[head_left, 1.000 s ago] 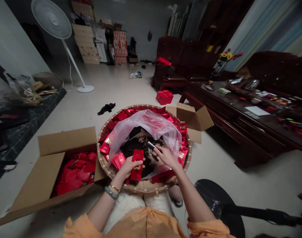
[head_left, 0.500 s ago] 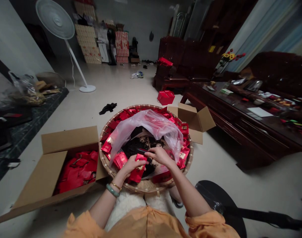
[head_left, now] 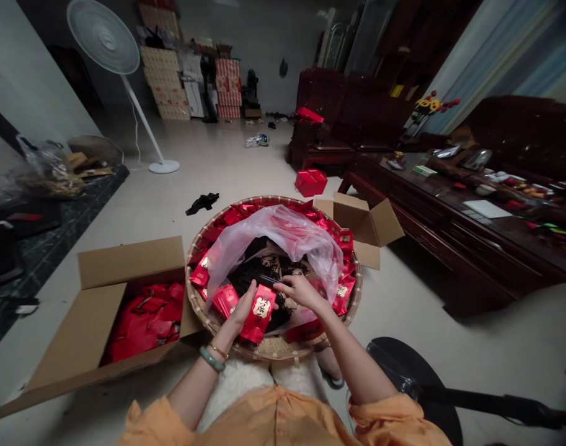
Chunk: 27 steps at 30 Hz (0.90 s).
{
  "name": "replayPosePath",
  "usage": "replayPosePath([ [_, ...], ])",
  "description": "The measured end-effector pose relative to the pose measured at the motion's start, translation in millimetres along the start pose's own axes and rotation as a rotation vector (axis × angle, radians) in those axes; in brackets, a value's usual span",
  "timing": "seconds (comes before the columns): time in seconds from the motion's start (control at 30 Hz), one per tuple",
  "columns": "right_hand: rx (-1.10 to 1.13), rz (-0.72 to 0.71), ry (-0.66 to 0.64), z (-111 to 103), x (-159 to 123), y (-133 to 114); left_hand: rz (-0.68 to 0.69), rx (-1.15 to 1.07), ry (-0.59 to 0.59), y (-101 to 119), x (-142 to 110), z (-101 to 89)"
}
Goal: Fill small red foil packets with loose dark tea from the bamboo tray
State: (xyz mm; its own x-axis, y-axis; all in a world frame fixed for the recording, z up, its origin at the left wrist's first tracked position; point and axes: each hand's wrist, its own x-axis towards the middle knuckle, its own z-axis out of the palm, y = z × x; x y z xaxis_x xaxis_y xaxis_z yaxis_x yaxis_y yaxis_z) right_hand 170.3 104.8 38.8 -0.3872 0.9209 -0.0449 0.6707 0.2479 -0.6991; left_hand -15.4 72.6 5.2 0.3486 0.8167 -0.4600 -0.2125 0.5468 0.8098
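Note:
My left hand point(head_left: 241, 306) is closed around a red packet point(head_left: 262, 308) with a gold label and dark lettering, held tilted over the near part of a round woven basket point(head_left: 196, 303). My right hand point(head_left: 299, 290) pinches a dark slim tool point(head_left: 268, 280) across the packet's upper end; its tip is hard to make out. Beneath both hands, an open translucent plastic bag point(head_left: 283, 230) holds dark, stringy loose leaves point(head_left: 252, 271). More red packets point(head_left: 343, 288) are packed around the bag inside the basket. Several lie beside my left wrist.
An open carton point(head_left: 90, 319) with red packets stands left of the basket; another open carton point(head_left: 378, 224) is beyond it to the right. A black round base point(head_left: 415, 384) with a pole sits by my right elbow. A long dark wooden table point(head_left: 417, 217) runs along the right.
My left thumb has shifted from across the packet's front to its left side, so the gold label now shows. My right hand stays close by with the dark tool, moved slightly.

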Motion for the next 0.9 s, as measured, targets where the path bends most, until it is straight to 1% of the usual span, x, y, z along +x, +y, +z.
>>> replayPosePath([
  [0.1,-0.018,0.010,0.014,0,-1,-1,-0.031,-0.027,-0.018,-1,1,-0.2],
  [0.17,-0.030,0.018,0.017,1,-2,-2,-0.033,-0.057,-0.025,2,1,0.7],
  [0.23,-0.041,0.013,0.008,2,-3,-5,0.032,-0.096,-0.021,8,3,2.0],
  [0.33,-0.064,0.011,-0.007,2,-3,-8,0.162,-0.115,0.020,16,7,3.1],
  [0.4,-0.082,0.027,-0.016,0,-4,-10,0.190,-0.095,0.044,19,10,3.0],
  [0.57,-0.118,0.045,-0.050,0,-4,-16,0.225,-0.047,0.057,19,13,3.7],
  [0.63,-0.149,0.083,-0.036,3,-4,-18,0.237,-0.034,0.070,18,13,5.0],
  [0.77,-0.195,0.197,0.031,11,-3,-22,0.256,-0.018,0.096,18,13,6.9],
  [0.9,-0.248,0.231,0.045,14,-1,-23,0.265,-0.021,0.092,19,14,6.8],
])
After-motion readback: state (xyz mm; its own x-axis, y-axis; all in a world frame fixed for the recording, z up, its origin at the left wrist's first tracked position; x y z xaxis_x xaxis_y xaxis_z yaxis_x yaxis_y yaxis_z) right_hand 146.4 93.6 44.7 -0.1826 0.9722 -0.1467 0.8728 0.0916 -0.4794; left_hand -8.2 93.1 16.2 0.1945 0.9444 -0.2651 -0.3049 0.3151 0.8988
